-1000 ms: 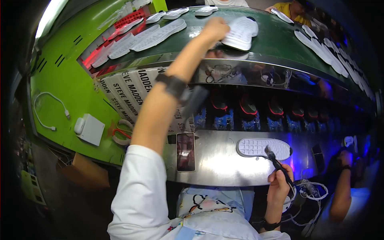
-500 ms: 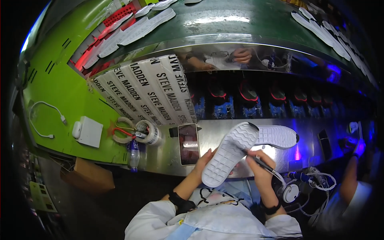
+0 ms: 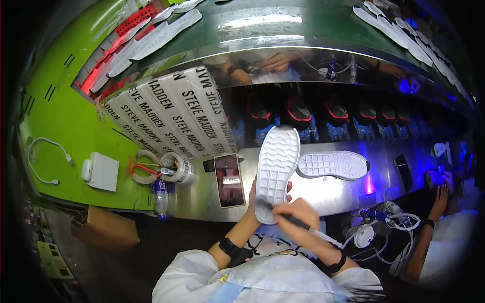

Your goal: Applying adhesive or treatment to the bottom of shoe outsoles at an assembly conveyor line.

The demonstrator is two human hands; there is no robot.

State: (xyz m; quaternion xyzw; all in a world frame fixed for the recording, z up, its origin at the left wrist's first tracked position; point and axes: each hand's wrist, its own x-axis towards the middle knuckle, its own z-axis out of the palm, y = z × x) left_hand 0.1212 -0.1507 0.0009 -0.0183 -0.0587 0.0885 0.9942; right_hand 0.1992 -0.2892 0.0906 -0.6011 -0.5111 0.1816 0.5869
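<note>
1. The left hand is closed around a white sole, raised above the near edge of the bench, tread toward the camera.
2. The right hand pinches a dark brush, its blurred bristles at that sole's lower end.
3. Another sole lies toward the bench's far edge.

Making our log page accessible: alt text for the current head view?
A person's left hand holds up a white shoe sole while the right hand holds a dark brush at its lower end. A second white sole lies on the metal table, right of a phone; more soles lie beyond.
</note>
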